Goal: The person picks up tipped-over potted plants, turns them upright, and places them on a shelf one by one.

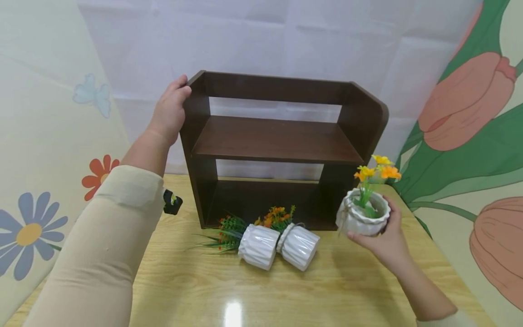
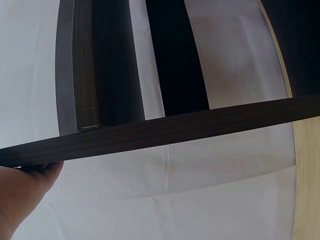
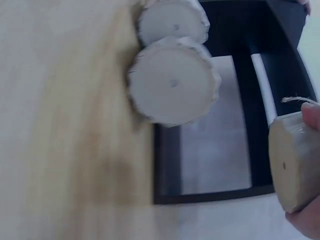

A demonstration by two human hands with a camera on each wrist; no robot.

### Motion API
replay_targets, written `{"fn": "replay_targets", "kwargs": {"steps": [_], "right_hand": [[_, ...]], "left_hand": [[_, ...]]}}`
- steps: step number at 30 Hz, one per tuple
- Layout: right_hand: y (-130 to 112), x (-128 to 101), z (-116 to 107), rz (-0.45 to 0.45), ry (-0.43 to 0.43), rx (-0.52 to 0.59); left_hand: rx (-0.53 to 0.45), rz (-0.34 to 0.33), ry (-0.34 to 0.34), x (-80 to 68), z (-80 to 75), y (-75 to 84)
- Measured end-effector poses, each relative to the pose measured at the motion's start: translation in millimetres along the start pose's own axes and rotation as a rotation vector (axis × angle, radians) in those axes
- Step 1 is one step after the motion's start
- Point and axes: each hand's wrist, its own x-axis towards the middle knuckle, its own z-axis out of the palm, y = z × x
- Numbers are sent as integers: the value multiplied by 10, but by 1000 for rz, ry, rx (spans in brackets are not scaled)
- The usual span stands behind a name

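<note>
Head view: left hand (image 1: 169, 111) is gripping the dark wooden shelf (image 1: 278, 141) at upper left; right hand (image 1: 386, 240) is grasping the white flower pot (image 1: 361, 215) at centre right.

Beige sleeve (image 1: 106, 236) with black wrist clip (image 1: 172, 202); bare hands.

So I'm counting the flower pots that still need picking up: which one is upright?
The pot with yellow flowers, held in the right hand. The other two pots lie on their sides on the table.
</note>
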Motion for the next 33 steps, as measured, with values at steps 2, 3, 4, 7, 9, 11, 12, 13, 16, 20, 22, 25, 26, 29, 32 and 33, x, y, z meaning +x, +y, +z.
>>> {"fn": "replay_targets", "kwargs": {"steps": [2, 3, 4, 7, 9, 11, 12, 13, 16, 20, 22, 25, 26, 29, 32, 33], "right_hand": [[-86, 24, -20, -10, 4, -4], [-126, 36, -30, -13, 3, -9], [-170, 47, -39, -12, 3, -11], [-294, 82, -64, -18, 0, -9], [-371, 107, -77, -19, 0, -7], [-447, 135, -86, -21, 2, -10], [-481, 154, -90, -21, 0, -12], [-514, 171, -93, -23, 0, -15], [-609, 230, -88, -35, -1, -13], [-738, 308, -81, -50, 2, 2], [-802, 352, -80, -56, 1, 10], [-887, 418, -83, -62, 1, 7], [-914, 439, -86, -65, 0, 9], [-995, 497, -90, -67, 3, 14], [-1072, 557, -86, -63, 7, 22], [-1097, 575, -84, -61, 6, 22]], "left_hand": [[2, 1, -2, 1, 12, 4], [2, 2, -3, 2, 15, 6], [1, 2, -4, 2, 20, 8], [-5, 4, -7, 4, 29, 7], [-9, 5, -9, 8, 33, 1], [-10, 6, -8, 12, 38, -9], [-9, 6, -8, 13, 39, -14], [-8, 6, -8, 14, 41, -17], [0, 8, -9, 16, 41, -25], [4, 9, -10, 22, 39, -33], [0, 10, -9, 23, 35, -38], [-2, 12, -7, 18, 28, -40], [-1, 13, -7, 17, 26, -40], [3, 12, -7, 13, 20, -39], [1, 11, -8, 15, 19, -40], [-1, 11, -8, 16, 18, -41]]}}
